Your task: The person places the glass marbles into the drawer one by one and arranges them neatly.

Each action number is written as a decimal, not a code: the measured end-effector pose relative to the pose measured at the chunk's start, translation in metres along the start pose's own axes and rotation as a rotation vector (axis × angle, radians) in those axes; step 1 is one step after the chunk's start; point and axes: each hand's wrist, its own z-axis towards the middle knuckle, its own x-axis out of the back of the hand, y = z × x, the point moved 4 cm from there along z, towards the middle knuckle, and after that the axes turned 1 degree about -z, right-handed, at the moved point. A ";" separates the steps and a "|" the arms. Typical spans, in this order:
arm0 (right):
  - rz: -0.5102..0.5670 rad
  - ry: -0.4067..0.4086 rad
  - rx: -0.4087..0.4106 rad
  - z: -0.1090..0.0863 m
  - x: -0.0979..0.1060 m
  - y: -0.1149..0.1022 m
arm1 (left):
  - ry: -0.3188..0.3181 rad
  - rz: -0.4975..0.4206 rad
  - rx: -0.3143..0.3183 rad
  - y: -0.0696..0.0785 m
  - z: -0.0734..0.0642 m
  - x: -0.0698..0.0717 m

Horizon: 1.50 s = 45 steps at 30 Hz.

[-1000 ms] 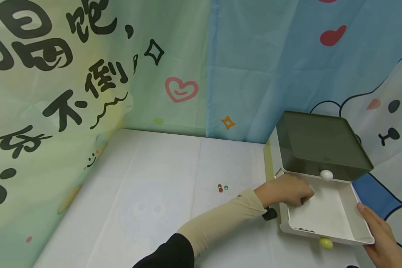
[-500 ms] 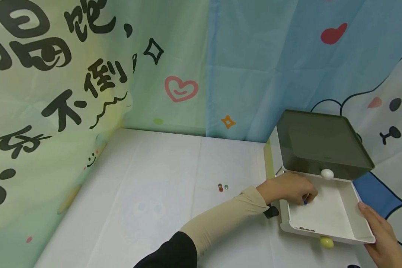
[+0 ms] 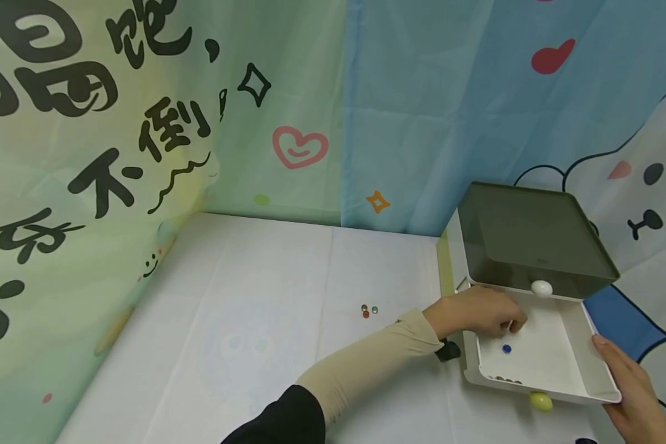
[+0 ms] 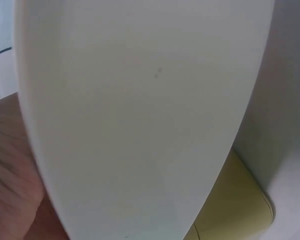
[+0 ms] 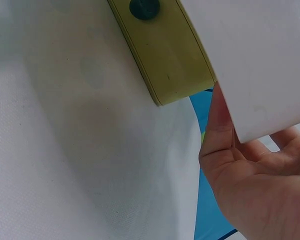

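Observation:
My left hand (image 3: 485, 311) is inside a pulled-out white drawer (image 3: 555, 351), its fingers curled down near the drawer floor. Just in front of the fingertips a blue bead (image 3: 507, 349) lies loose on that floor. I cannot tell whether the curled fingers still hold anything. The right hand (image 3: 629, 382) grips the drawer's right side near the front corner; the right wrist view shows its thumb and fingers on either side of the white wall (image 5: 270, 65). In the left wrist view a white wall (image 4: 140, 110) covers most of the left hand (image 4: 12, 170).
The drawer belongs to a small cabinet with a dark green top (image 3: 538, 228) and a white knob (image 3: 541, 288). Several small beads (image 3: 505, 380) line the drawer's front wall, behind a yellow-green knob (image 3: 541, 402). Three beads (image 3: 365, 314) sit on the white table (image 3: 255, 333).
The blue bead, at my left fingertips half a second ago, now lies apart on the drawer floor. The left hand first shifted slightly right. The right hand keeps its grip.

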 end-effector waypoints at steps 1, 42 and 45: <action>-0.003 -0.004 0.004 0.000 0.000 0.000 | 0.003 -0.003 -0.006 0.000 -0.001 0.000; 0.070 -0.062 0.084 0.003 -0.001 0.003 | 0.433 -0.107 -0.154 -0.017 -0.116 0.004; 0.080 -0.068 0.097 0.002 -0.002 0.004 | 0.458 -0.103 -0.146 -0.022 -0.128 -0.001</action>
